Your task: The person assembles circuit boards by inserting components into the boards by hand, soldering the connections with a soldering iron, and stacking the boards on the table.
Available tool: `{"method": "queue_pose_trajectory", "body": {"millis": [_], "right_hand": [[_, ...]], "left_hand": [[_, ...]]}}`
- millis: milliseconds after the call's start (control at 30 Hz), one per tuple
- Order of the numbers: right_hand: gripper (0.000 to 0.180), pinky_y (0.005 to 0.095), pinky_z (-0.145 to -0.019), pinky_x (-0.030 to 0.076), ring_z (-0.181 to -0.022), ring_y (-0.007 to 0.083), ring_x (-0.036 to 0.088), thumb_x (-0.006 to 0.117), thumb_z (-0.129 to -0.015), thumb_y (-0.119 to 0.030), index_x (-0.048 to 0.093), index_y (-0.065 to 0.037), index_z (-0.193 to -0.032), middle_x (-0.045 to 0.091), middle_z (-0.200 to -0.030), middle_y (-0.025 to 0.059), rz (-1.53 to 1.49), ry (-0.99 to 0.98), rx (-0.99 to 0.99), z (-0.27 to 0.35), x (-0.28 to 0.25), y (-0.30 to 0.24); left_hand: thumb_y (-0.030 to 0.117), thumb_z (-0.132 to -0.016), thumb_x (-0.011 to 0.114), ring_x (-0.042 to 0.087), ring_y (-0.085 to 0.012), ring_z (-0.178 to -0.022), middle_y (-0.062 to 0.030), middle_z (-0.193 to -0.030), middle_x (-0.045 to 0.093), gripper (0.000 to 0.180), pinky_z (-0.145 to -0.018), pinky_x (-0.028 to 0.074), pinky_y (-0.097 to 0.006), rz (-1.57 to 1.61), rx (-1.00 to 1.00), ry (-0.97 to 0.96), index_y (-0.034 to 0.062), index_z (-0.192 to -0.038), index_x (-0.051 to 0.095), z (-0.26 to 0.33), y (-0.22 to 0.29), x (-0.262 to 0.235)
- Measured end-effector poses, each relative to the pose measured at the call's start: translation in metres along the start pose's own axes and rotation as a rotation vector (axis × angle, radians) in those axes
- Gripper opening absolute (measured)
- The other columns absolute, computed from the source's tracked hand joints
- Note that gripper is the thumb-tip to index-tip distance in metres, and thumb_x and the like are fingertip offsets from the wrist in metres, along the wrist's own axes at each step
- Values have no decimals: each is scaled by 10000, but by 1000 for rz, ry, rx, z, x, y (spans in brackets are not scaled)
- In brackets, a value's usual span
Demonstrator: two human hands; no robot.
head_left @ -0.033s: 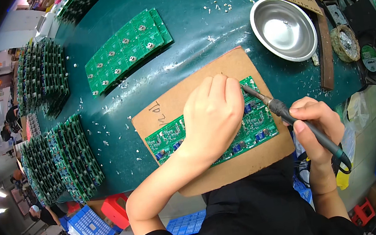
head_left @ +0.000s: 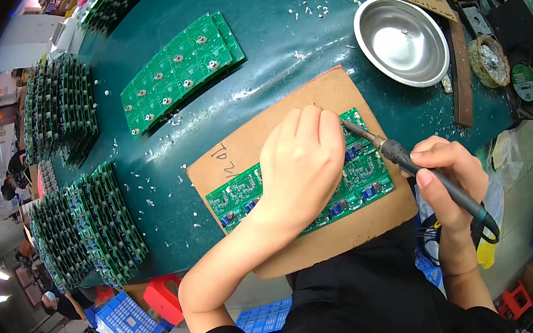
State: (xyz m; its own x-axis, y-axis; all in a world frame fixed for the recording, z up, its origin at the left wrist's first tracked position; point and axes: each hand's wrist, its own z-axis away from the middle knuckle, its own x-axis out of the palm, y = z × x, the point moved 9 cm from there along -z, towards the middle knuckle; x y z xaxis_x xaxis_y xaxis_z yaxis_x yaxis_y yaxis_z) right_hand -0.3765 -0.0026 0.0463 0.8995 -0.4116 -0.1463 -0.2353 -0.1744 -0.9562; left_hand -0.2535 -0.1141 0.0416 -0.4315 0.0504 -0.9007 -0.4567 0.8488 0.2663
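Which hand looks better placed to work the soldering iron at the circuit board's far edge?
The right hand, I'd judge: it grips the soldering iron, whose tip is by the far edge of the green circuit board. The left hand is curled over the board; whether it holds anything is hidden.

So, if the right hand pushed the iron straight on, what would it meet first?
Probably the left hand, just ahead of the iron; depth is unclear, so the board below may come first.
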Motion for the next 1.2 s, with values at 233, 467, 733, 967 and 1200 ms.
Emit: {"method": "queue_pose_trajectory", "body": {"millis": [233,467,733,967,1200], "right_hand": [[215,195,-643,447,-712,75,566,619,-901,-105,640,27,-1070,662,-915,93,297,461,123,21,-80,7],[258,295,-857,452,-920,183,583,572,-983,-152,661,-58,-1206,599,-1010,99,1077,496,-18,28,-132,26],[233,261,-746,479,-770,145,576,509,-1027,-192,641,-5,-1068,648,-949,80,469,485,126,50,-119,31],[285,284,-649,455,-699,181,520,734,-790,47,553,-2,-1005,619,-910,115,632,-45,-171,33,35,-1],[309,307,-841,483,-940,204,615,638,-879,35,518,7,-1162,636,-1067,180,-80,180,-191,26,23,-29]], "left_hand": [[22,-765,660,561,-282,-722,-90,-764,550,139,-658,471,-395,76,-33,-3,58,-826,540,4,0,-11],[-24,-739,569,564,-344,-776,-147,-803,549,149,-712,471,-438,163,-32,16,22,-875,532,16,-6,-13],[-9,-922,566,636,-188,-852,-95,-967,641,160,-734,508,-294,197,-561,390,-4,-1053,657,133,-59,-118],[125,-898,667,597,-232,-853,-125,-963,567,241,-786,492,-347,331,-866,308,-3,-1100,639,211,-78,-72],[-55,-765,703,459,-85,-728,-65,-1025,585,266,-627,375,-209,607,-513,758,22,-1003,614,197,-89,-98]]}}
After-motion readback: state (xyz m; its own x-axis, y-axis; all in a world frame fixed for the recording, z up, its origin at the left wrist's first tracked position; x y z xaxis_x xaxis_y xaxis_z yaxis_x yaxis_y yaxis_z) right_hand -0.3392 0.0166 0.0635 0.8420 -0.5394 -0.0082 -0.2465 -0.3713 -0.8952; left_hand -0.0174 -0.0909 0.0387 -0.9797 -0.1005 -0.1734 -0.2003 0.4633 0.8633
